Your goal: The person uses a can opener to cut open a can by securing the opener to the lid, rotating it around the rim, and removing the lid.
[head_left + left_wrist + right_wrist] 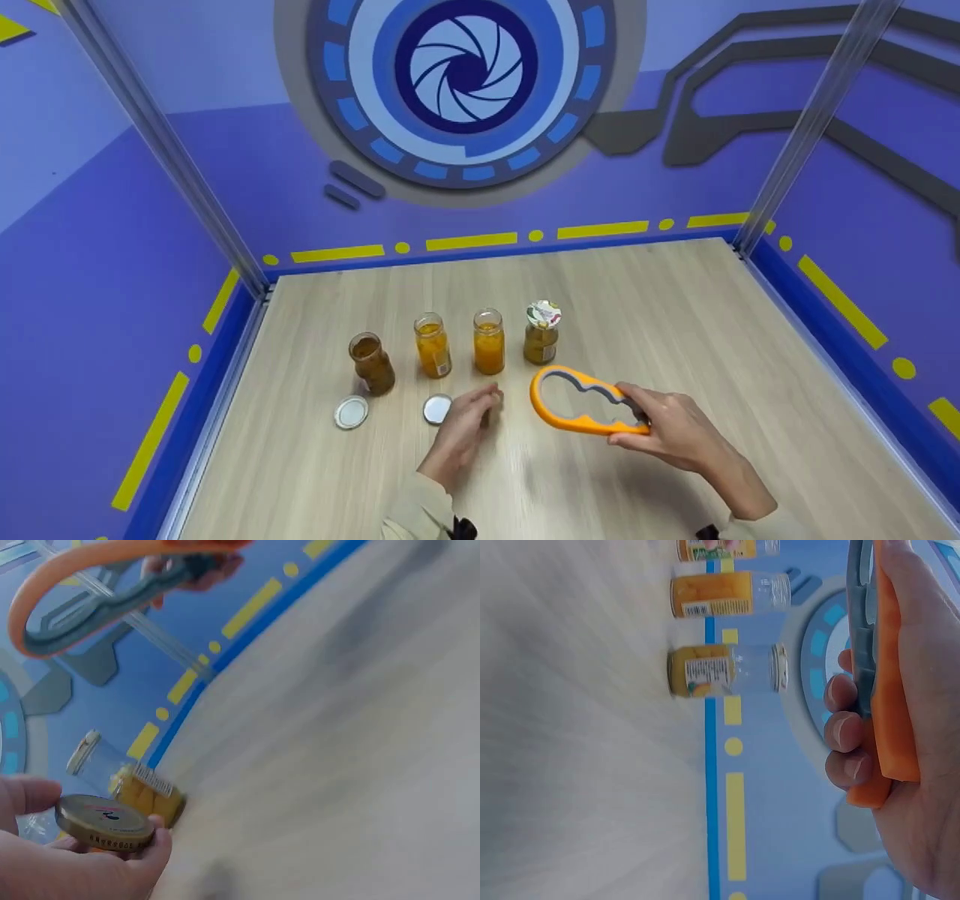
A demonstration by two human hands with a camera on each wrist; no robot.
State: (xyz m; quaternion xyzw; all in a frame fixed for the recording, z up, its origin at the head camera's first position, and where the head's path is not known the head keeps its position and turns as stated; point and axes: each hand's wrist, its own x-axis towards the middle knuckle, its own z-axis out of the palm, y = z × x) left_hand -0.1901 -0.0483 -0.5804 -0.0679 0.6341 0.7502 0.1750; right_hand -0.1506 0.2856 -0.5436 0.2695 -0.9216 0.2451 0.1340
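Note:
My left hand [466, 426] is low over the table and pinches a gold jar lid [103, 822] between thumb and fingers; the hand hides this lid in the head view. With my right hand [679, 427] I grip one end of an orange and grey jar opener [577, 429], held above the table. Its wide loop points left, near a jar with a patterned lid [543, 313] still on top. To the left stand two open jars of orange contents, the nearer-to-middle jar [490, 352] and another jar [433, 351]. Farthest left is an open brown jar [373, 367].
Two lids lie on the wooden table [675, 315]: one white lid [351, 412] before the brown jar, another lid [436, 409] beside my left hand. Blue and purple panels [480, 210] wall the table at the back and both sides.

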